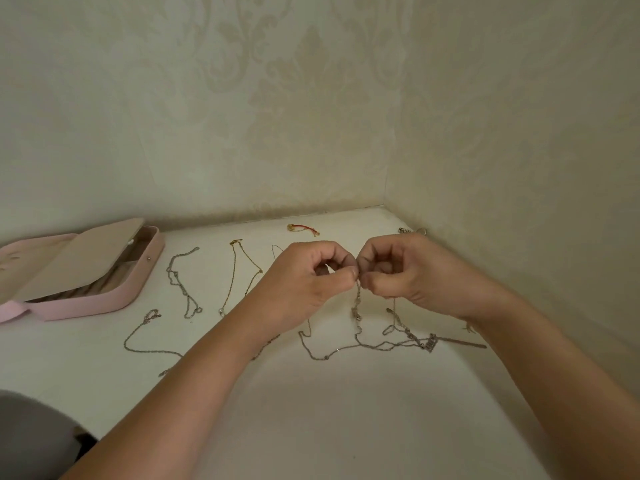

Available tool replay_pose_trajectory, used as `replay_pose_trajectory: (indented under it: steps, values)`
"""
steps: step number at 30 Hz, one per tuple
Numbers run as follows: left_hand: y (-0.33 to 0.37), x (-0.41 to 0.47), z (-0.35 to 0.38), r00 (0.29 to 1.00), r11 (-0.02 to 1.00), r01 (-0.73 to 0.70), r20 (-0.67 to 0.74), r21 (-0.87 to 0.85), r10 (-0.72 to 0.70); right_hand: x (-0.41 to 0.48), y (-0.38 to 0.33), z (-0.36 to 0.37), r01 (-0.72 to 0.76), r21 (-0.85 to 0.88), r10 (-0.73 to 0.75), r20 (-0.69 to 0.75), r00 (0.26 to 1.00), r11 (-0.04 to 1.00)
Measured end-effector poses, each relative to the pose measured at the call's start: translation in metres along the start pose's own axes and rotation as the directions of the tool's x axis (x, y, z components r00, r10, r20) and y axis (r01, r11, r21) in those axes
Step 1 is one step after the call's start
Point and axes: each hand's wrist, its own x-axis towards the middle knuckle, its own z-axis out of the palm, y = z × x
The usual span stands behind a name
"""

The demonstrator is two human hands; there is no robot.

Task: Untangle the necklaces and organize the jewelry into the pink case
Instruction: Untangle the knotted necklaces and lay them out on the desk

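1. Head view, the grip: the left hand (304,280) and the right hand (415,275) met at the centre of the frame, raised above the white table (329,417). Both had their fingers curled in tight. The thumb and forefinger of each nipped the same short stretch of the tangled silver chains (357,308), and the two pinches nearly touched.
2. From the pinch the tangle hung down to the table and spread out below and to the right of the hands, ending at one lettered pendant (430,342). How many chains were knotted in it could not be told.
3. One pink case (104,304) lay open at the left edge of the frame, well apart from both hands. A beige flap (83,261) tilted over its compartments.
4. Three separate chains lay spread between the case and the left forearm:
   - a short silver chain (180,282);
   - a gold chain (239,271) just right of it;
   - a long silver chain (145,337) lower down, running under the forearm.
5. One red cord bracelet (303,229) lay near the wall above the hands. One small silver piece (412,231) sat in the corner, too small to identify.
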Motion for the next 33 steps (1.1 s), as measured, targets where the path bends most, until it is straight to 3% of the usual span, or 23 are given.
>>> replay_pose_trajectory:
  steps: [6,11,17,21,24,27,33]
  values:
    - [0.001,0.001,0.000,1.000,0.999,0.010,-0.004,-0.037,-0.010,0.006,0.002,0.009,0.137,-0.019,-0.138,-0.182,0.974,0.990]
    - [0.001,0.002,0.000,0.995,0.998,-0.053,-0.083,-0.027,0.051,0.006,0.002,0.013,0.163,-0.002,-0.157,-0.269,0.950,0.987]
    - [0.003,0.000,0.003,1.000,1.000,0.000,-0.030,-0.025,-0.001,0.000,-0.010,0.015,0.106,-0.351,-0.235,-0.349,0.907,0.930]
    - [0.006,0.000,0.003,1.000,0.999,0.006,-0.023,-0.033,-0.007,0.002,-0.013,0.018,0.055,-0.470,-0.245,-0.353,0.903,0.881]
    - [0.005,0.001,0.002,0.999,1.000,0.009,-0.035,-0.015,-0.009,0.000,-0.018,0.017,-0.031,-0.241,-0.047,-0.312,0.949,0.970]
    - [0.001,0.002,0.001,1.000,1.000,0.020,-0.023,-0.005,-0.020,-0.001,-0.019,0.012,-0.130,0.039,0.135,-0.183,0.974,0.991]
    - [-0.001,0.003,0.000,0.999,1.000,-0.006,-0.032,-0.031,0.005,0.001,-0.012,0.007,-0.202,0.350,0.212,0.009,0.977,0.915]
